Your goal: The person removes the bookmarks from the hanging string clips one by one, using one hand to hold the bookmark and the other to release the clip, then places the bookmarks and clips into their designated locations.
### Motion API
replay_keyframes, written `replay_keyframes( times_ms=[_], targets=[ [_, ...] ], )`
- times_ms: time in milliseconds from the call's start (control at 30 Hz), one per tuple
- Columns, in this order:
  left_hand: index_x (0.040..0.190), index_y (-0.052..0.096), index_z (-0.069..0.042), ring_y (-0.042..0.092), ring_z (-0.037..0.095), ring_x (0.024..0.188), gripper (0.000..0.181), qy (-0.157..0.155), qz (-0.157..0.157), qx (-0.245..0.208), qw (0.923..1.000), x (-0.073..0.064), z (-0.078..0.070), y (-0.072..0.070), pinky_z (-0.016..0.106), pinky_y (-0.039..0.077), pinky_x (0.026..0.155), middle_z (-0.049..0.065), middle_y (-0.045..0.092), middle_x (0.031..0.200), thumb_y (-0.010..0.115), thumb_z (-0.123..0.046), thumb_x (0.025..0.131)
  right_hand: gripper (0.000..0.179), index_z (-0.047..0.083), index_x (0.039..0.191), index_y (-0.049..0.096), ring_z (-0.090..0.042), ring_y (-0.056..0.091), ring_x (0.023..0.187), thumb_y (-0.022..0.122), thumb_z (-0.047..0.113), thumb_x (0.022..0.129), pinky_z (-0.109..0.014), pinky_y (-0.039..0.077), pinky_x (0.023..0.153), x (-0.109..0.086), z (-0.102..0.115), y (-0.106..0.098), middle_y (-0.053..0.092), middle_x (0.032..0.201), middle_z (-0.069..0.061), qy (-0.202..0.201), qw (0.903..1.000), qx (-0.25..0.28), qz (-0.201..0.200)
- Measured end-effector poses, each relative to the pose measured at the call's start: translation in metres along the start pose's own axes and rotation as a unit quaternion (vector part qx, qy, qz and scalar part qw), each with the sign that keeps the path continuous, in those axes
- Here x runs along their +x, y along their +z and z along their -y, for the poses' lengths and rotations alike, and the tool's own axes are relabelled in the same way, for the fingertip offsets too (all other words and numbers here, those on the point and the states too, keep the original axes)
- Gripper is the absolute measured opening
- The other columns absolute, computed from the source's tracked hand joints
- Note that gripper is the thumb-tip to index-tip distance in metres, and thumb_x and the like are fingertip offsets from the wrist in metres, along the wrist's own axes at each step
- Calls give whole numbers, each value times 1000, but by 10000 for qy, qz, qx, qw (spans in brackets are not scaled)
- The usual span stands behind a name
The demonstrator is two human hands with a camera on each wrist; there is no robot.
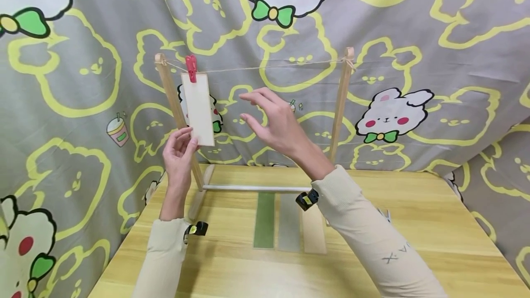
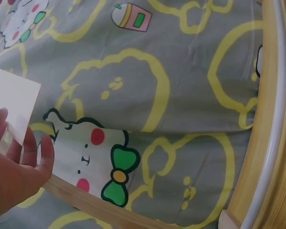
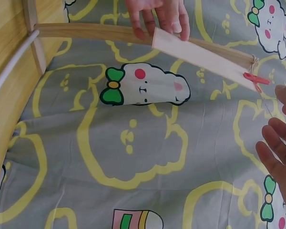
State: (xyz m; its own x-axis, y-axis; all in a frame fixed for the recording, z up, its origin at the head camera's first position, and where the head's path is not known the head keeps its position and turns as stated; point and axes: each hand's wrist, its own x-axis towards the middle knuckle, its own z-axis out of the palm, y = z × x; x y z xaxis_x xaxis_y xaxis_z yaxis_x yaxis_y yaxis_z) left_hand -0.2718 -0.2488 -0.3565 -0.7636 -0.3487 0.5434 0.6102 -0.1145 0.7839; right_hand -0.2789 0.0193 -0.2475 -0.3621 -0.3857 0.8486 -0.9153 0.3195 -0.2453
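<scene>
A long cream card hangs upright near the left end of a string, held at its top by a red clothespin. With thumb and fingers my left hand pinches the card's lower left corner. The left wrist view shows that hand at the edge of the card. To the right of the card, my right hand is held in the air below the string, thumb and fingers apart with nothing between them. In the right wrist view its fingers are near the clothespin.
A wooden frame with a left post, a right post and a white bottom bar carries the string. Green, grey and beige strips lie on the wooden table. A patterned curtain hangs behind.
</scene>
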Motion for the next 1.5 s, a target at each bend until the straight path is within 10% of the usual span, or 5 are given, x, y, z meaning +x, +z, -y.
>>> replay_keyframes(
  times_ms=[500,1500],
  targets=[
    [123,62,13,65,23,94,39,176,-263,-215,9993,-4,-4,2,23,57,80,13,68,103,66,23,85,35,2,130,66,-19,59,118,71,16,98,-23,44,106,40,10,3,65,125,-9,-48,9987,-413,288],
    [119,64,13,64,25,106,39,403,-470,-321,9976,-2,-11,0,28,55,95,15,68,111,65,27,83,41,3,136,62,-22,56,124,69,21,99,-21,41,107,94,16,27,61,132,-10,517,9946,-647,628]
  ],
)
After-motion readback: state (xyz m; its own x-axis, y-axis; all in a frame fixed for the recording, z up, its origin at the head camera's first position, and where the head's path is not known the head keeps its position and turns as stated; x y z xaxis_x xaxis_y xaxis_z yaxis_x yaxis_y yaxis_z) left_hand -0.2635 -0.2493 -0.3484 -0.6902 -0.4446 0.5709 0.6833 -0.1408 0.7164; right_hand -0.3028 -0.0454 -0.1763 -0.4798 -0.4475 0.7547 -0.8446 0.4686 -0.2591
